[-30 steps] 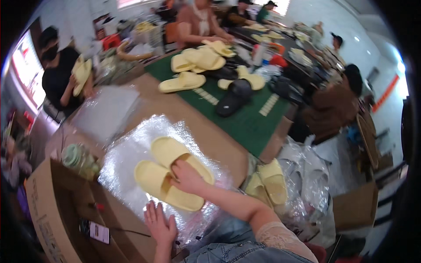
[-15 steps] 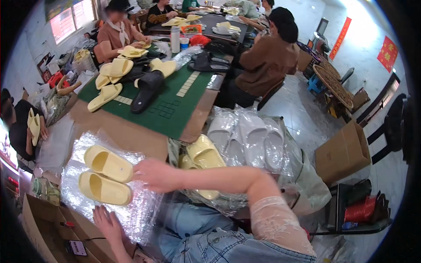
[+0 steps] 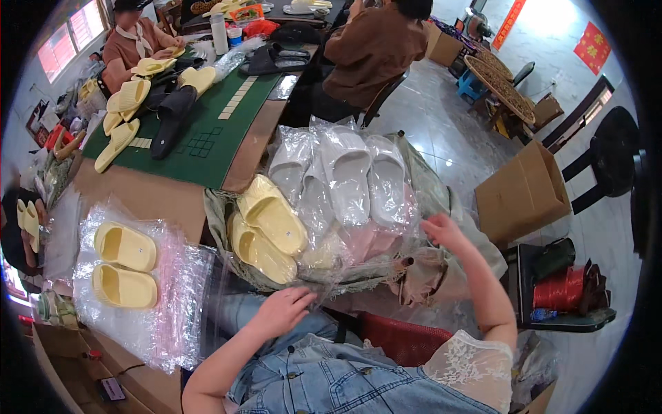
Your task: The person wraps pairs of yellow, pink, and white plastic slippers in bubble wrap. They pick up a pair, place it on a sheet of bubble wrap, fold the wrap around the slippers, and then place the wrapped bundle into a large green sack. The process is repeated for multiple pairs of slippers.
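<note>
Crowded workshop tables spread out ahead of me, and beside my knees sits the big clear plastic sack [image 3: 358, 228] of foam slides, white pairs [image 3: 345, 176] at the top and yellow pairs [image 3: 265, 228] toward its left. I judge it light but bulky, the film slippery and crinkly, so its gathered edge is the best place to grip. My right hand [image 3: 441, 231] pinches the film at the sack's right rim; my left hand [image 3: 286, 310], fingers loosely curled, touches its lower edge.
</note>
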A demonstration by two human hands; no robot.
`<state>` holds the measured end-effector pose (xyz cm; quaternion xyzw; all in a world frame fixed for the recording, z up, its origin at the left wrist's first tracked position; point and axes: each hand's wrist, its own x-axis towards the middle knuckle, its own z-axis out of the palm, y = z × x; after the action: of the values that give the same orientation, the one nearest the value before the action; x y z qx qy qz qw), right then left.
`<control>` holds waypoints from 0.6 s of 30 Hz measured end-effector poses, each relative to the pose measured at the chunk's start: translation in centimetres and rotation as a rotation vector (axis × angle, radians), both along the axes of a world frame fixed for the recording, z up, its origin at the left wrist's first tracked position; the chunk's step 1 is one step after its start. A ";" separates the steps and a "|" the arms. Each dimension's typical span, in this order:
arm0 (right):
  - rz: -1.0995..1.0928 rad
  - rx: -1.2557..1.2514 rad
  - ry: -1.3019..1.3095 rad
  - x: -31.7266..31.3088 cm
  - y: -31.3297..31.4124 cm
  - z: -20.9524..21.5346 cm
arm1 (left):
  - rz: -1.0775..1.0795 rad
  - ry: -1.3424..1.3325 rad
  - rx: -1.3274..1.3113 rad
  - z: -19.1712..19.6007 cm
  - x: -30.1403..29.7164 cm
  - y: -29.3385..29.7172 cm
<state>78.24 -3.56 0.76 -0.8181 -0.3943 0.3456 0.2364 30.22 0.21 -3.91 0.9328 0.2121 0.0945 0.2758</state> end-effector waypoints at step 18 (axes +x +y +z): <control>-0.403 0.868 1.279 -3.1 -6.2 0.4 | 0.135 -0.136 0.530 -5.0 7.1 -1.2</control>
<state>75.12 -9.79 1.12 -0.3517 -0.1261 0.5140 0.7722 37.33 -0.97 -8.89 0.9477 0.2225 0.2270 0.0287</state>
